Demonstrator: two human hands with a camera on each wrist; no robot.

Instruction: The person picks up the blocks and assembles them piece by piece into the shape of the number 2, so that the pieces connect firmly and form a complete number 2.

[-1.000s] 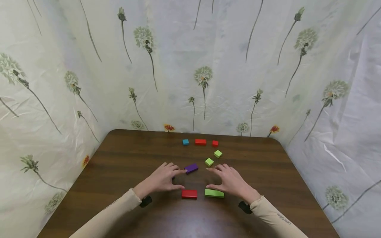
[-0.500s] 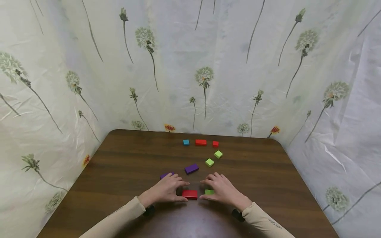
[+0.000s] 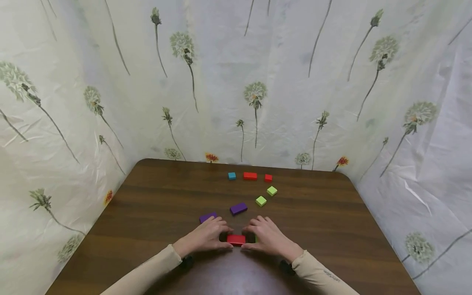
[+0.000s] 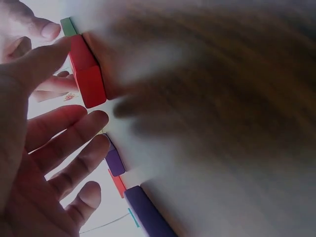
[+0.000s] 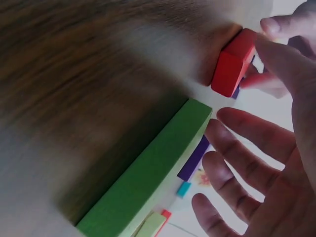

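A red rectangular block lies on the dark wooden table between both hands. My left hand is at its left end, thumb on the near side and fingers on the far side. Mirroring it, my right hand spans the right end, fingers spread. In the left wrist view the thumb overlaps a corner of the red block, while the other fingers are relaxed and apart from it. A long green block lies under the right hand, mostly hidden in the head view.
Past the hands lie two purple blocks and two light green blocks. Farther back are a blue block, a long red block and a small red one. A flowered curtain surrounds the table.
Both hands have come nearer the body and closer together around the red block. The right hand has slid left over the green block. Behind the left hand, a second purple block has come into view.
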